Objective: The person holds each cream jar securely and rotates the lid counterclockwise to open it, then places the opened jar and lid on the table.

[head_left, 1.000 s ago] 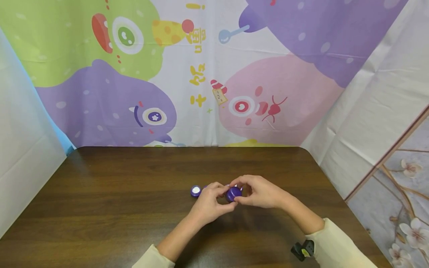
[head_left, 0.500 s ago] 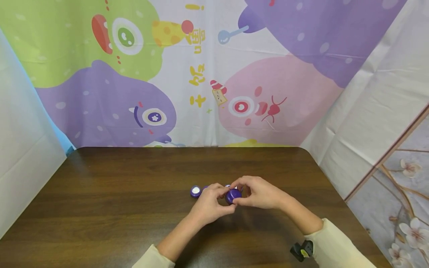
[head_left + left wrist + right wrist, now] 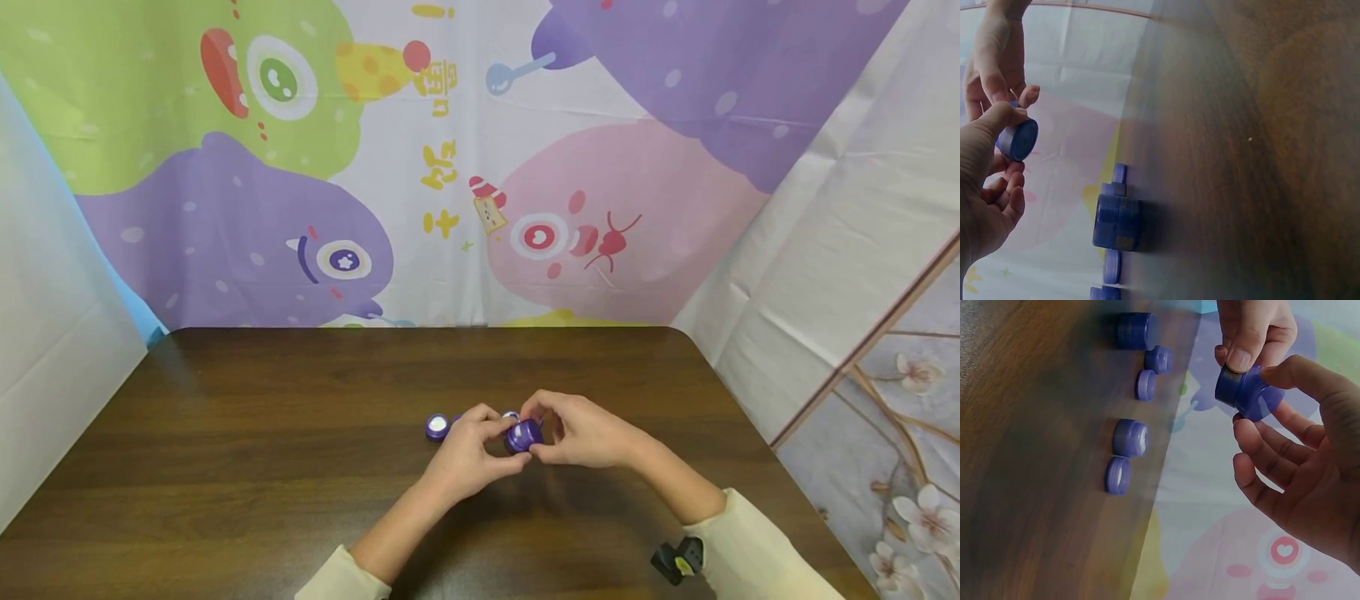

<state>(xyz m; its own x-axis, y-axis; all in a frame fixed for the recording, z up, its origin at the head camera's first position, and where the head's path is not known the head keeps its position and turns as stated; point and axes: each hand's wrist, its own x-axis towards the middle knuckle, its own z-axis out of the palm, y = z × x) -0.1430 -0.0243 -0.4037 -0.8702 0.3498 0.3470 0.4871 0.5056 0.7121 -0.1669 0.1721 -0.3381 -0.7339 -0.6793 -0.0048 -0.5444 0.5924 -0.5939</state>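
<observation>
The left hand (image 3: 467, 454) and right hand (image 3: 588, 432) pinch a raised jar (image 3: 523, 436) (its lid (image 3: 1263, 400) seemingly on), while one standing jar (image 3: 1129, 438) apparently remains uncapped.

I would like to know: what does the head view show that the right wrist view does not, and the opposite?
Only head view: both pale sleeves, a black device by the right one, and the flower-printed panel at the right side.

Only right wrist view: all five purple pieces on the table, clear enough to count; from the head they are partly hidden.

Both: the left hand and right hand holding one purple jar together, the table, and the cartoon cloth.
</observation>
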